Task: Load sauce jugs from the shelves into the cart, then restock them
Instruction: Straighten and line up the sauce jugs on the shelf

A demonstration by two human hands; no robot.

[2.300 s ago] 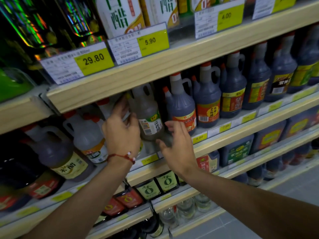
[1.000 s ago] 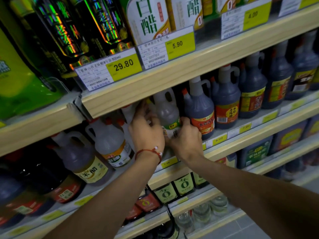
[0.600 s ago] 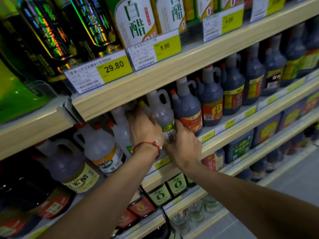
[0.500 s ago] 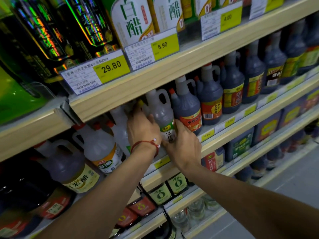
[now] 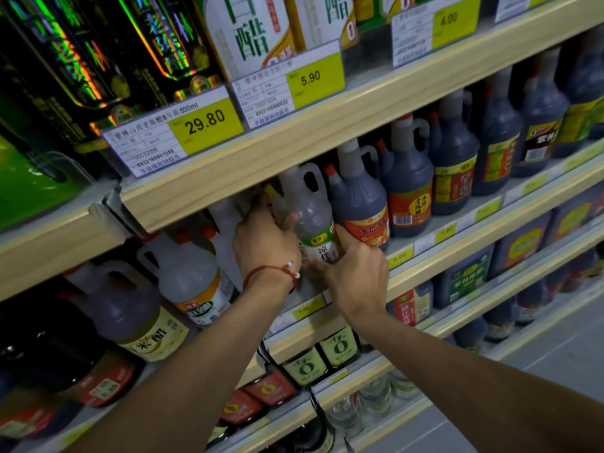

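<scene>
— What fills the frame?

— Shelving. A pale wooden upper shelf board (image 5: 327, 135) runs from lower left to upper right, and below it the middle shelf (image 5: 464, 250) runs the same way. A row of dark jugs (image 5: 454, 158) with red and yellow labels stands on that shelf, from centre to the right edge.

— And the jug being handled?

— The jug (image 5: 310, 214) sits at the centre of the frame, just under the upper board, touching the dark jug to its right. It is grey and translucent, with a loop handle at the neck and a green-and-white label with dark characters. Its base is hidden, so I cannot tell whether it stands on the shelf.

— The hands?

— Both grip it. The left hand (image 5: 264, 243) holds its left side, thumb laid across the shoulder, fingers curled behind. The right hand (image 5: 356, 273) clasps the lower body, fingers wrapped round the right side of the label, thumb beneath it.

— Smaller things?

— A yellow price tag (image 5: 206, 122) reading 29.80 at upper left, and a red cord bracelet (image 5: 271, 273) on the left wrist.
</scene>
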